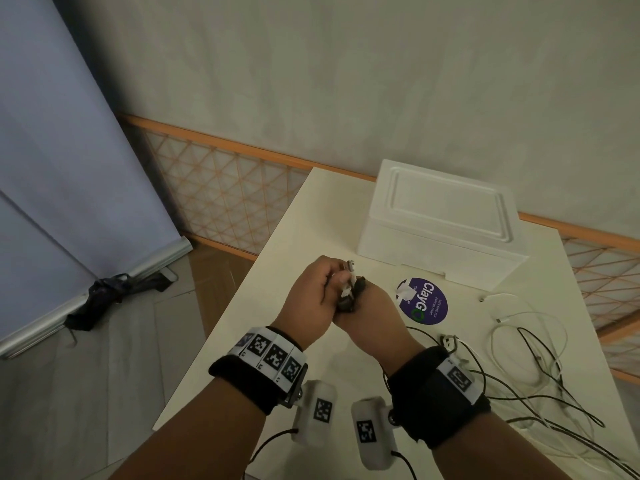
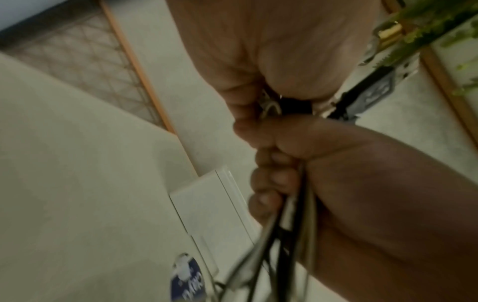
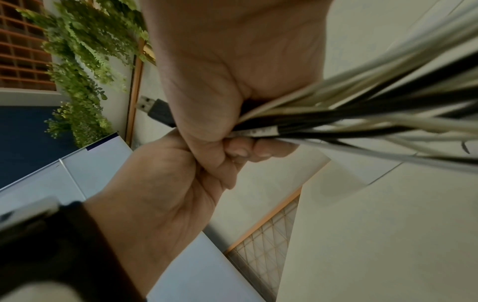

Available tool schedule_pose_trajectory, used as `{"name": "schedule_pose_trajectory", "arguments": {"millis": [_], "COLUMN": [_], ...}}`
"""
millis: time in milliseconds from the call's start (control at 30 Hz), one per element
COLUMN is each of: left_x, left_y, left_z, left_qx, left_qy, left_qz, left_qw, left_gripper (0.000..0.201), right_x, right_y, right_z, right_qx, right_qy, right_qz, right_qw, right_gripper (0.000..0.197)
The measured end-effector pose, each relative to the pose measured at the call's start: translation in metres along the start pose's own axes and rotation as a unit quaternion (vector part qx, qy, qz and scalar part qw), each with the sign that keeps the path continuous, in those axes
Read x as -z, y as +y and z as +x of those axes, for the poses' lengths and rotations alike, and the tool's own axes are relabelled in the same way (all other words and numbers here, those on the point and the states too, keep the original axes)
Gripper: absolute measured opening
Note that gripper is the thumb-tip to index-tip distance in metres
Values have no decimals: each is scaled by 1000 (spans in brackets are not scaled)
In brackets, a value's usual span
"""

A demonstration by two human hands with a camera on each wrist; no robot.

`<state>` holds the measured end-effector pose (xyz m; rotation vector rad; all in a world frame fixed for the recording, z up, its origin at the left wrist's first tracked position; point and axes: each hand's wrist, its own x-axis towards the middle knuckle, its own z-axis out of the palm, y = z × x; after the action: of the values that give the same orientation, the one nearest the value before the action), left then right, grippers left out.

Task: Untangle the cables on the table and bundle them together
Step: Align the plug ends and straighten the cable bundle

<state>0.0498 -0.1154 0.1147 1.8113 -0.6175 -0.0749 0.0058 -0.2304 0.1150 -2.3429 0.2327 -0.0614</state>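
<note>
Both hands meet above the middle of the white table point(image 1: 263, 327). My right hand point(image 1: 367, 306) grips a bundle of black and white cables point(image 3: 362, 114) in its fist, and the strands trail down to the right. A black USB plug point(image 3: 155, 110) sticks out past the fist. My left hand point(image 1: 329, 282) is curled round the plug ends point(image 1: 350, 275) of the same bundle, right against the right hand. More of the cables point(image 1: 536, 358) lie in loose, crossed loops on the table at the right. In the left wrist view the right hand's fingers point(image 2: 271, 179) wrap the strands point(image 2: 292, 224).
A white foam box point(image 1: 440, 230) stands at the back of the table. A round purple sticker point(image 1: 424, 301) lies in front of it. The table's left edge point(image 1: 221, 327) drops to the floor, where a dark folded umbrella point(image 1: 100, 299) lies by a banner stand.
</note>
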Motion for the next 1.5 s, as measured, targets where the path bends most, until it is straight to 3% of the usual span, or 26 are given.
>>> {"name": "schedule_pose_trajectory", "arguments": {"millis": [200,267,367,467,533,600,667,700,767,833,900,967,1100,1133,1267,1333,1433,1500], "left_x": [-17,-15,-9,-8,-12,-14,-11,-8,-2,-1,-8,-18,-31,-34,-42,-44,-40,-40], "left_y": [11,16,18,17,18,19,17,12,-5,-14,-13,-2,-3,-4,3,8,13,14], "left_z": [-3,-1,1,0,-1,-1,-1,-1,-1,-6,-13,-19,-25,-26,-30,-30,-27,-24], "left_qx": [32,20,-32,-62,-59,-58,-49,-36,14,97,166,182,215,224,264,260,207,220], "left_qy": [120,125,78,37,62,80,57,43,13,-80,-163,-156,-142,-135,-75,-64,-57,-53], "left_qz": [-122,-180,-128,-78,-68,-56,-135,-192,-255,-252,-206,-197,-322,-348,-387,-365,-269,-241], "left_qw": [985,975,988,994,994,994,988,980,967,960,950,951,911,900,880,892,939,944], "left_gripper": [19,5,18,30,27,30,27,40,86,104,77,49,41,43,37,29,15,12], "right_x": [4,1,-1,7,10,11,13,15,23,29,31,24,9,9,21,27,32,35], "right_y": [-7,-6,-5,-14,-18,-21,-20,-18,-16,-15,-14,-14,-4,-2,-9,-9,-5,-4], "right_z": [0,0,-2,-5,-7,-8,-7,-6,-3,-2,-2,-3,-2,0,-2,-2,-1,-1], "right_qx": [44,33,39,78,54,28,22,16,-7,-42,-62,-80,-93,-95,-75,-44,10,52], "right_qy": [-35,-37,-66,-66,-34,-34,-51,-52,-28,11,11,-26,-25,-31,-91,-108,-131,-136], "right_qz": [-124,-157,-152,-74,33,67,78,93,135,186,211,219,139,140,188,219,250,249], "right_qw": [991,986,985,992,997,997,995,994,990,982,976,972,986,985,975,969,959,957], "right_gripper": [14,16,18,16,8,8,7,7,11,19,20,17,77,77,34,51,99,109]}}
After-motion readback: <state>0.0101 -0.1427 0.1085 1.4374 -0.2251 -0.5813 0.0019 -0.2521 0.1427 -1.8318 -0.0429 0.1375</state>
